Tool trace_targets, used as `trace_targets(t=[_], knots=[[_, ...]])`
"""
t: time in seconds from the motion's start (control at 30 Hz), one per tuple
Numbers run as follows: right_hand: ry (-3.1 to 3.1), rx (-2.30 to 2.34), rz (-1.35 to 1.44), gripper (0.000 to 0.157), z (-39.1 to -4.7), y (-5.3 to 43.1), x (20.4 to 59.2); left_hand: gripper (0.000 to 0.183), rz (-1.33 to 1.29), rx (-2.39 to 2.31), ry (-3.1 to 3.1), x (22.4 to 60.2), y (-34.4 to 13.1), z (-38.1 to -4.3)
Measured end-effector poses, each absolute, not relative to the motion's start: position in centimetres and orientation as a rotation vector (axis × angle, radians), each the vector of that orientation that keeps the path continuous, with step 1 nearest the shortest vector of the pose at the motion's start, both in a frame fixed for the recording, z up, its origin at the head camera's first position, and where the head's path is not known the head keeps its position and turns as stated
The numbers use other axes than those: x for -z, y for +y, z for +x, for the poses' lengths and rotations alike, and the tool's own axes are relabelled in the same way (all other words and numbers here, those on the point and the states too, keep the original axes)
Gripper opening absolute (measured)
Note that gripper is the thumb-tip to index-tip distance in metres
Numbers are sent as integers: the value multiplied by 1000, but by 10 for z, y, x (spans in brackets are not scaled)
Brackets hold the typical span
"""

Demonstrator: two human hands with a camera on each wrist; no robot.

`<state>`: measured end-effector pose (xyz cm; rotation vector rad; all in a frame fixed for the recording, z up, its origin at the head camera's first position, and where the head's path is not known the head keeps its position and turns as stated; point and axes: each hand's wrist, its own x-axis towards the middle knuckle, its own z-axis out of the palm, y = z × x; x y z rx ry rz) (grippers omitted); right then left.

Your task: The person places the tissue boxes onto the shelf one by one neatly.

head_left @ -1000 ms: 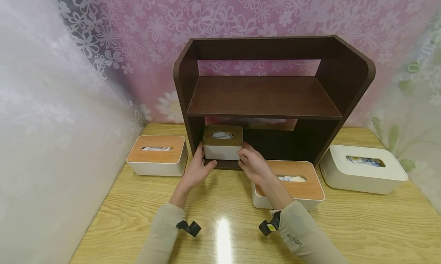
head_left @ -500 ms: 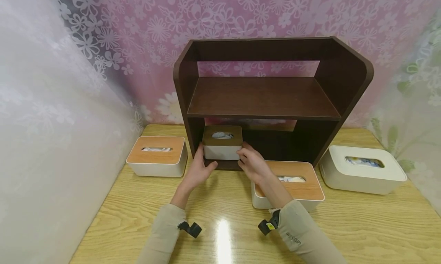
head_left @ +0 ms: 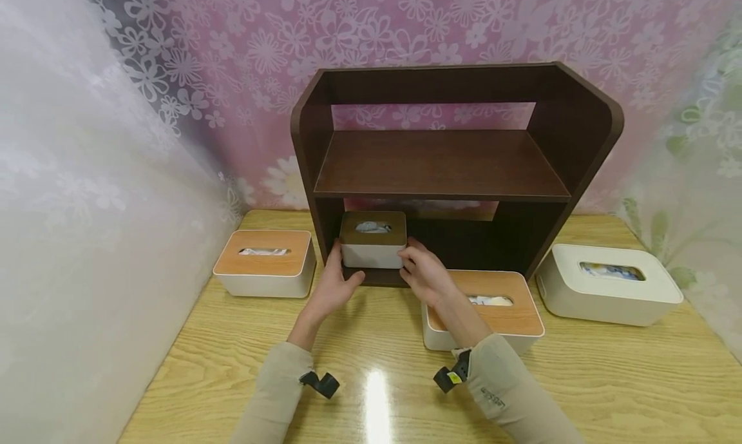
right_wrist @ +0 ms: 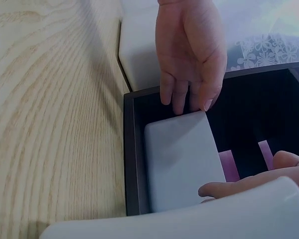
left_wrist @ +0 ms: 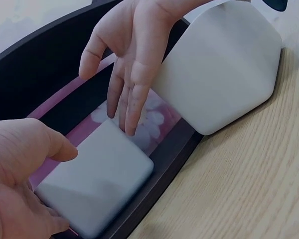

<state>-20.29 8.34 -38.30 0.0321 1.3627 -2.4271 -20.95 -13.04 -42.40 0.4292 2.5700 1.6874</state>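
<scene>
A small tissue box [head_left: 373, 257] with a white body and brown lid sits at the left end of the lower compartment of a dark brown shelf [head_left: 443, 164]. My left hand [head_left: 333, 286] lies along the box's left side, fingers extended and thumb apart in front. On the opposite side, the fingertips of my right hand [head_left: 426, 278] are at the box's right front corner. Both wrist views show the white front of the tissue box [left_wrist: 102, 179] between the two hands. My right forearm passes over a larger tissue box [head_left: 524, 302] with an orange-brown lid and hides part of it.
Left of the shelf stands another wood-lidded tissue box [head_left: 263, 263]. An all-white tissue box [head_left: 614, 289] is at the right. All rest on a light wooden table [head_left: 232, 366], with a pink floral backdrop [head_left: 406, 25] behind the shelf.
The view has shifted very slightly. Both hands and the small tissue box keep the same places in the shelf.
</scene>
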Motion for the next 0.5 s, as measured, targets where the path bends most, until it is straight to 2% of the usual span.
trace_targets(t=[0.1, 0.5], knots=[[1351, 2439, 50, 82, -201, 85, 383, 88, 423, -1654, 2622, 422, -128, -207], [1520, 2343, -119, 78, -179, 111, 372, 87, 461, -1577, 2732, 401, -117, -191]])
